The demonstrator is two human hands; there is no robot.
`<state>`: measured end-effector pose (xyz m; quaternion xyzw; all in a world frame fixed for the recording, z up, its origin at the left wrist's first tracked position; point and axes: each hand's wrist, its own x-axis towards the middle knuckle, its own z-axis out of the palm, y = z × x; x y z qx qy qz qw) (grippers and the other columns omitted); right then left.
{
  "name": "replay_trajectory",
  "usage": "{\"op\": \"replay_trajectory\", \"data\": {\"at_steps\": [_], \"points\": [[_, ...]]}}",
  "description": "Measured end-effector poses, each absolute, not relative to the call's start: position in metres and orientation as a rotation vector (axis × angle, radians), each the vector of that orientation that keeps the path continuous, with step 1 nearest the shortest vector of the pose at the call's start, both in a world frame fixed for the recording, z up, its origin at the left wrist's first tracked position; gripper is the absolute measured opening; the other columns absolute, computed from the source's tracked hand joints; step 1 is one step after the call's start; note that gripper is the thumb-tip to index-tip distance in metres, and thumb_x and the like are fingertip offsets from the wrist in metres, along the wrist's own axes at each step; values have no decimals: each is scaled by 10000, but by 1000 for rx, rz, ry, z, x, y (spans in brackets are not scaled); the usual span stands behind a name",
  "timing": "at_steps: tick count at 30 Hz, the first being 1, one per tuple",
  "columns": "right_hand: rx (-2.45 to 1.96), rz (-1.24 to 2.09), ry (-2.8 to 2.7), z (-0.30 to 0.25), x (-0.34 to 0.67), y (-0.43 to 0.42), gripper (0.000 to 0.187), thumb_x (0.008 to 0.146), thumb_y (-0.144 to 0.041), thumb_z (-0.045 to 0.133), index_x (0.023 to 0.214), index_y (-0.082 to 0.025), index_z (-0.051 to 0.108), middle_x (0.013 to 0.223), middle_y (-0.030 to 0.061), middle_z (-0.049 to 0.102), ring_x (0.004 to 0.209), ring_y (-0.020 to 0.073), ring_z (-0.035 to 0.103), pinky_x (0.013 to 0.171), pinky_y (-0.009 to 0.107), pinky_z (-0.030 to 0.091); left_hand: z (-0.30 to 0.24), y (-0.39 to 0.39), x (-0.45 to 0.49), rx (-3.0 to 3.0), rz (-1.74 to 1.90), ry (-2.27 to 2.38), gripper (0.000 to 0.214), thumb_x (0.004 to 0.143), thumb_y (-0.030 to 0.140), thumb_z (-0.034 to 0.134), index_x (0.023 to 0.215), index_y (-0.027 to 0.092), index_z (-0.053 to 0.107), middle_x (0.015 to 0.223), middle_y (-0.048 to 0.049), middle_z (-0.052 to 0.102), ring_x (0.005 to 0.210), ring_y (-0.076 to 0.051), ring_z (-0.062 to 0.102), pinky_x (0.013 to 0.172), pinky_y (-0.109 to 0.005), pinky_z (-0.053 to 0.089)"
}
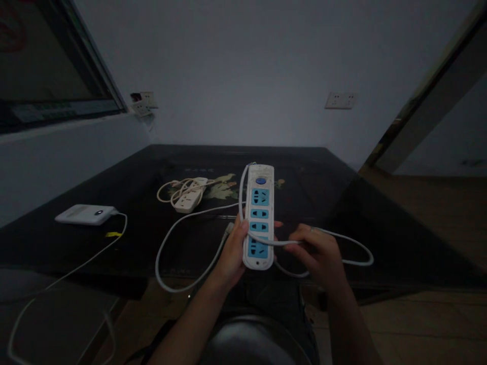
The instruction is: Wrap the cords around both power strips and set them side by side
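Observation:
A white power strip (259,203) with blue socket faces and a dark blue switch is held upright above the table in my left hand (232,248). My left thumb presses the strip's cord against its left edge. From the top end, the white cord (279,243) runs down the left side and crosses over the lower sockets. My right hand (315,248) pinches this cord just right of the strip. The rest of the cord loops out to the right and to the left, where its plug (229,228) shows beside my left hand.
On the black table (304,167) lies a second power strip (190,195) wrapped in its own cord. A white power bank (85,214) with a cable stands at the left, near a yellow tag (113,234). Wall sockets (340,100) are at the back.

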<state>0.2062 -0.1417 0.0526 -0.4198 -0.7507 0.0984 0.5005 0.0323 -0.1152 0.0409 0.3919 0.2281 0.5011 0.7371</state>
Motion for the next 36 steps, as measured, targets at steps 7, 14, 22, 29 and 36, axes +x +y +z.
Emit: {"op": "replay_trajectory", "data": {"at_steps": [7, 14, 22, 29, 36], "points": [[-1032, 358, -1774, 58, 219, -132, 274, 803, -368, 661, 602, -185, 631, 541, -13, 543, 487, 110, 479, 463, 234, 328, 46, -118, 31, 801, 1112, 557, 588, 815, 444, 613, 1307, 154, 473, 974, -100, 700, 707, -200, 661, 592, -293, 532], [-1038, 459, -1813, 50, 226, -121, 330, 830, -410, 620, 597, -176, 616, 540, -5, 553, 497, 112, 488, 486, 230, 344, 49, -121, 29, 750, 1106, 529, 540, 809, 503, 598, 1197, 131, 544, 955, -106, 699, 713, -215, 666, 533, -300, 541], [-1012, 717, -1973, 37, 232, -119, 457, 882, -495, 516, 563, -168, 534, 523, -15, 485, 509, 105, 454, 502, 230, 314, 48, -122, 26, 713, 1106, 515, 553, 786, 526, 619, 1171, 132, 567, 1005, -132, 698, 711, -227, 678, 514, -307, 549], [-1020, 751, -1943, 32, 235, -122, 402, 867, -473, 558, 602, -171, 576, 564, -1, 539, 552, 122, 495, 539, 243, 341, 45, -122, 30, 613, 1114, 523, 488, 771, 506, 658, 1090, 140, 612, 914, -93, 718, 766, -218, 691, 574, -290, 569], [-1024, 755, -1974, 27, 234, -122, 408, 861, -501, 556, 622, -174, 601, 581, 5, 562, 567, 129, 516, 558, 251, 353, 43, -121, 30, 595, 1095, 559, 512, 749, 532, 661, 1033, 106, 644, 827, -115, 730, 678, -222, 689, 520, -282, 555]]}}
